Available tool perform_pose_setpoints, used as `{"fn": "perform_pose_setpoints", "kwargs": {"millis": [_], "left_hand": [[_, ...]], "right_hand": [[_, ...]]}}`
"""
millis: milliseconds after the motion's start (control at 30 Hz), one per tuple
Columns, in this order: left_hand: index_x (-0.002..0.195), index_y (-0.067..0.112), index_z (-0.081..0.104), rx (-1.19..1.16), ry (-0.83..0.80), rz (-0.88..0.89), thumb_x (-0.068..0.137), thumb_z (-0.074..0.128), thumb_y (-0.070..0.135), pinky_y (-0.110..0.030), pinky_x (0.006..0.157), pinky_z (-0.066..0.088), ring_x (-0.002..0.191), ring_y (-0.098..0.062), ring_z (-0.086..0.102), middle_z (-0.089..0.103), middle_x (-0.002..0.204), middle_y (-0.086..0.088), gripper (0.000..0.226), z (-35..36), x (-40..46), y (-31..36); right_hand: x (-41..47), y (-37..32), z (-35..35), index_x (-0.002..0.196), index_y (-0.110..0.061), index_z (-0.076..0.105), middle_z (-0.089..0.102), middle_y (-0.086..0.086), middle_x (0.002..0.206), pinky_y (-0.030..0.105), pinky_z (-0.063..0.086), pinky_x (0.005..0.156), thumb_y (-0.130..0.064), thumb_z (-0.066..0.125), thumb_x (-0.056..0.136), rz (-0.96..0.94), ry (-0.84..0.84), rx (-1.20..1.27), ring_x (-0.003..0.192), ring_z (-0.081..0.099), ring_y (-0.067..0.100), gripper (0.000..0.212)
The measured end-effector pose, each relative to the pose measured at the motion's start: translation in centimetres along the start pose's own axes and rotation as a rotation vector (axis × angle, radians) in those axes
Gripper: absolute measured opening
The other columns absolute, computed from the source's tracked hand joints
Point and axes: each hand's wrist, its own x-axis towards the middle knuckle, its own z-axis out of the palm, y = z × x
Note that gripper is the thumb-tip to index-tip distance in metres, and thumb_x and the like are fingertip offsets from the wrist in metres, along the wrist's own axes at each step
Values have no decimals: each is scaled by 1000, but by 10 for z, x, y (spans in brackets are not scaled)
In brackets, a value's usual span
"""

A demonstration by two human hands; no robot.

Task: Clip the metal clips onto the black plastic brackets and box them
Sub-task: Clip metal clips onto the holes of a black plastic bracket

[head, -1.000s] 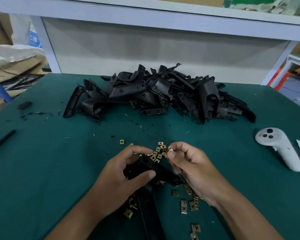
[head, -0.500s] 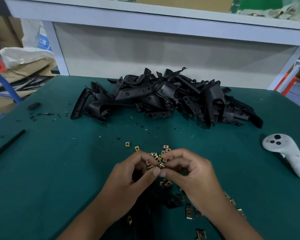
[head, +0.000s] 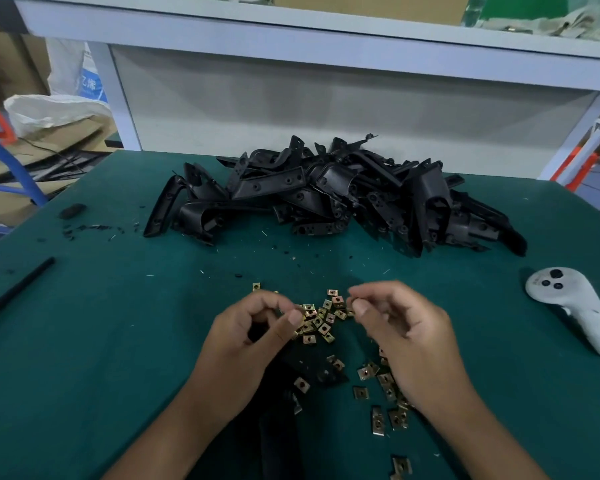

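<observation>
Fingers (head: 293, 318) of left hand (head: 243, 344) grip bracket (head: 312, 368) | writing unreadable

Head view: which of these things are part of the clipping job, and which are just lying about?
Job: bracket pile; held bracket; metal clips; left hand; right hand.
Lying about: white controller; black rod; black scrap.

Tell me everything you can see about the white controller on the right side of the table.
The white controller lies flat on the green table near its right edge, apart from both hands and from the pile of black brackets behind it. It looks like smooth matte plastic. Its rounded head, at the far left end, carries three dark round buttons; a curved handle runs toward the near right. Nothing touches it except the table.
</observation>
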Motion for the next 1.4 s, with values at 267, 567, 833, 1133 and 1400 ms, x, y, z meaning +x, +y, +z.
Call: {"fn": "perform_pose_setpoints", "kwargs": {"millis": [267,567,833,1133,1400], "left_hand": [[93,34,75,53,-143,61,84,71,50,-16,59,42,60,-3,51,55,64,8,19,0,-5,-4],[107,38,72,77,-187,64,85,72,54,-18,59,42,59,-7,50,56,64,7,28,0,-6,-4],[109,36,63,-24,-225,-92,86,60,61,-29,65,41,67,-9,50,61,72,12,34,2,-8,-1],[122,45,53,57,-322,-92,77,77,43,-15,81,48,91,-6,65,68,106,10,51,-6,-9,6],[91,34,71,-63,-256,-132,64,91,40,-18,76,55,89,-10,73,77,96,2,34,-2,-4,6]], "right_hand": [[-3,-5,8,100,-29,76,62,-13,72,18,44,60,-45,56,96,211,-404,104,68,55,1,27],[-2,-6,5,90,-27,77,64,-10,76,21,42,65,-42,70,88,417,-522,385,70,54,3,17],[6,3,0,100,-17,78,68,3,85,20,46,56,-15,69,88,501,-369,746,64,55,7,15],[6,2,-3,106,-21,79,71,-6,93,15,47,59,-20,71,82,411,-316,521,65,56,2,26],[7,2,-9,108,-35,78,75,-10,113,30,52,89,-14,62,98,341,-339,151,105,68,7,28]]}}
